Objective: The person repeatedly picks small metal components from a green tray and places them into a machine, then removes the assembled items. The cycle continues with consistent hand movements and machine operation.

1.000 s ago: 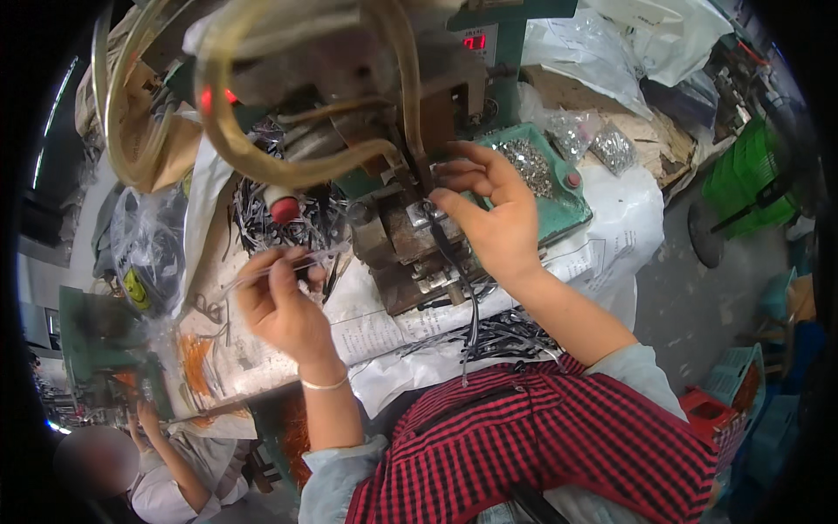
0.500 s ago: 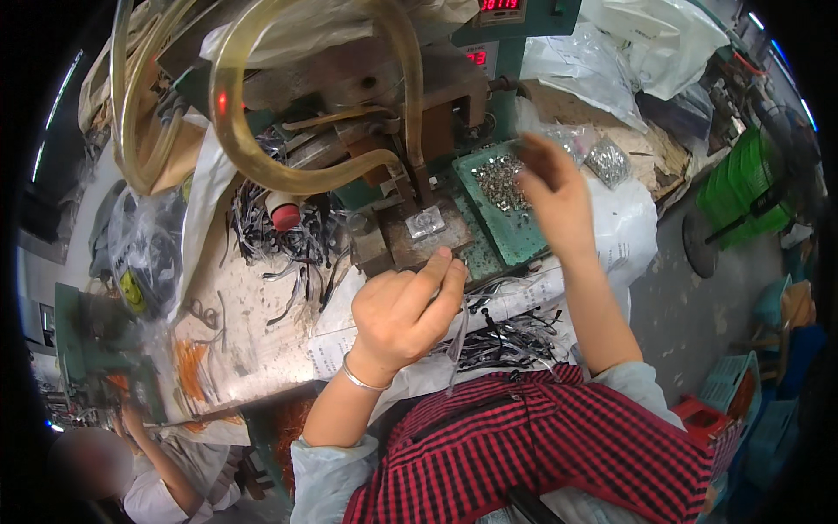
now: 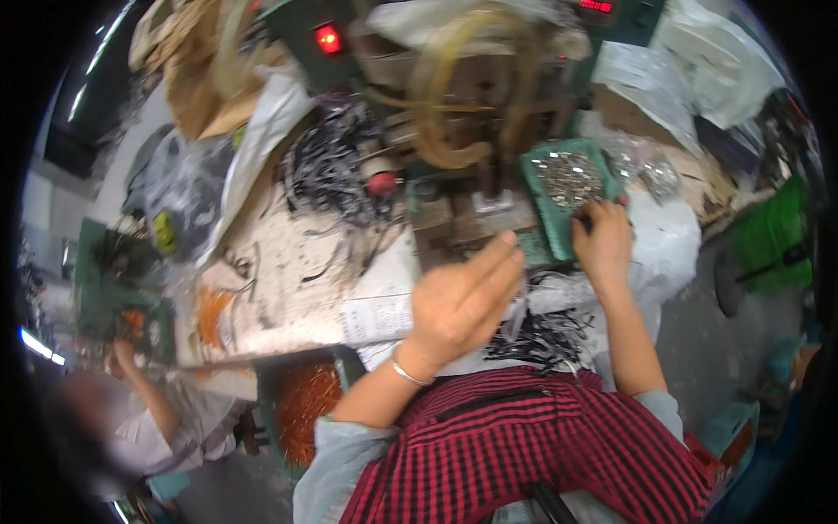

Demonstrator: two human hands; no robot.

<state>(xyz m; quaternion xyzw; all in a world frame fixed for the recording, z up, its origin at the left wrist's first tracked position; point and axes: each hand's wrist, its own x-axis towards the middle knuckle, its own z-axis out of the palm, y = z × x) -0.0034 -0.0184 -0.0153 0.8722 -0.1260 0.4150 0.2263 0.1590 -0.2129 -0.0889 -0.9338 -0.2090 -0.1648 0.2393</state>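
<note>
My left hand (image 3: 463, 306) is closed, thumb and fingers pinched together, just in front of a press machine's metal work block (image 3: 463, 231). A thin pale strip (image 3: 520, 307) hangs by its fingertips, blurred. On the block, under the machine's tool, sits a small clear plate (image 3: 493, 204). My right hand (image 3: 605, 244) reaches over the near right side of a green tray (image 3: 557, 243), fingers curled with a gap between thumb and forefinger. Small shiny metal pieces (image 3: 567, 177) lie heaped in the tray. Whether the fingertips touch any piece is too blurred to tell.
Black and clear strips (image 3: 546, 336) lie before me; another heap (image 3: 336, 162) is left of the machine. A red button (image 3: 381, 182) and a yellowish hose (image 3: 428, 105) are on the machine. A bin of orange pieces (image 3: 310, 406) and another person (image 3: 166, 419) are at left.
My right hand has come down from above the tray's far right side to its near right edge. The whole view has shifted, with the bench now further right. My left hand stays pinched by the block.
</note>
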